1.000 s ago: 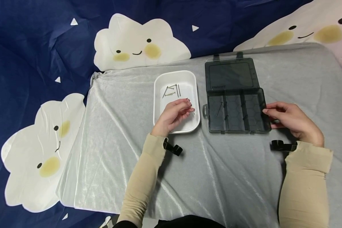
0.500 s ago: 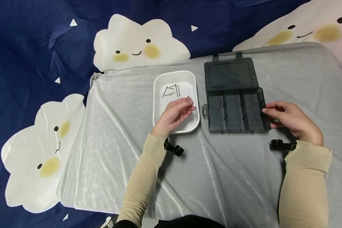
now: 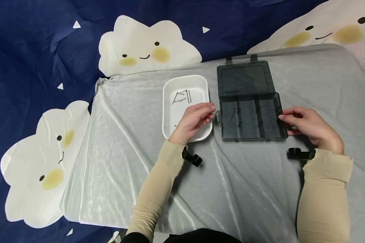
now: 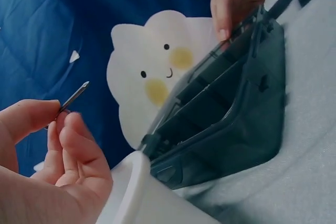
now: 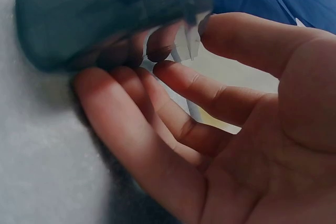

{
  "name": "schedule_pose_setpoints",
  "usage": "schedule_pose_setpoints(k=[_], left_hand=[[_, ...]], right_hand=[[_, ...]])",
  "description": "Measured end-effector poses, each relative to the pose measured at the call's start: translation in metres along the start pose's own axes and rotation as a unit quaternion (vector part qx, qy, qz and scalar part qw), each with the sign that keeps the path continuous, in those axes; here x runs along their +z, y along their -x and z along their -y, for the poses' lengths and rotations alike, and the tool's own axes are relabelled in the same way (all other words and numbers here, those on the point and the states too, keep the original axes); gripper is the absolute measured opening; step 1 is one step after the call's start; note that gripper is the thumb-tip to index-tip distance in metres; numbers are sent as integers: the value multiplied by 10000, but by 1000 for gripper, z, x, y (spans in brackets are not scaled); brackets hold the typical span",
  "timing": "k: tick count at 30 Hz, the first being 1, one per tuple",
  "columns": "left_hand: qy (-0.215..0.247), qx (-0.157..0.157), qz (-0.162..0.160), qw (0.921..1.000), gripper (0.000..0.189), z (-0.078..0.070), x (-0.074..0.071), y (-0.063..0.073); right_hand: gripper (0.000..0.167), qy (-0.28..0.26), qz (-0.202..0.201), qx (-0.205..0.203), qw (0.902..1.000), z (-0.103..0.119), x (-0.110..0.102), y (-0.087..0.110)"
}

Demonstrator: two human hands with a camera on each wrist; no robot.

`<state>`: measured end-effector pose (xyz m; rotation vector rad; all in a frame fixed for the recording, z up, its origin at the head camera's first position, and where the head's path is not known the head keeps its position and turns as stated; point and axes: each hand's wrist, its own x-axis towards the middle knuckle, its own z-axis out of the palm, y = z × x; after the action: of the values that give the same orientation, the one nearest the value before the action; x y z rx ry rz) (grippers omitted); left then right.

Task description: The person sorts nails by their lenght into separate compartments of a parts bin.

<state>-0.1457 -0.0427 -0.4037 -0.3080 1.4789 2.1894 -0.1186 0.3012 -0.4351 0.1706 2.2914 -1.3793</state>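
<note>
My left hand (image 3: 194,120) pinches a nail (image 3: 216,115) between thumb and fingertips, over the gap between the white tray (image 3: 163,111) and the dark translucent compartment box (image 3: 269,116). In the left wrist view the pointed end of this nail (image 4: 75,95) sticks up past the fingertips. Several loose nails (image 3: 190,96) lie in the tray, partly covered by the left hand. A single nail (image 3: 232,115) lies in the box's left compartment. My right hand (image 3: 314,130) grips the box's right side, its thumb at the rim and its fingers against the outer wall (image 5: 100,24).
The box's lid (image 3: 244,79) is folded back, away from the person. Its latch (image 3: 218,117) juts out toward the tray. Under everything lies a wrinkled grey cloth (image 3: 124,135), and a blue cloth with cloud faces (image 3: 152,47) spreads behind it.
My left hand has moved right with the nail, from over the tray to its right rim beside the box latch. The right hand and the box stay in place.
</note>
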Motion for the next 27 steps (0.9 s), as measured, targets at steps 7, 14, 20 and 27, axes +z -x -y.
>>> schedule_pose_setpoints(k=[7, 14, 20, 27], left_hand=[[-471, 124, 41, 9988, 32, 0, 10, -3], [-1110, 116, -37, 9937, 24, 1, 20, -7], [-1513, 179, -159, 9882, 28, 3, 29, -9], [-2281, 418, -417, 9719, 18, 6, 36, -9]], right_hand=[[63, 22, -31, 33, 10000, 0, 0, -1], [62, 20, -26, 36, 10000, -1, 0, -1], [64, 15, 115, 47, 9999, 0, -1, 0], [63, -1, 77, 30, 10000, 0, -1, -1]])
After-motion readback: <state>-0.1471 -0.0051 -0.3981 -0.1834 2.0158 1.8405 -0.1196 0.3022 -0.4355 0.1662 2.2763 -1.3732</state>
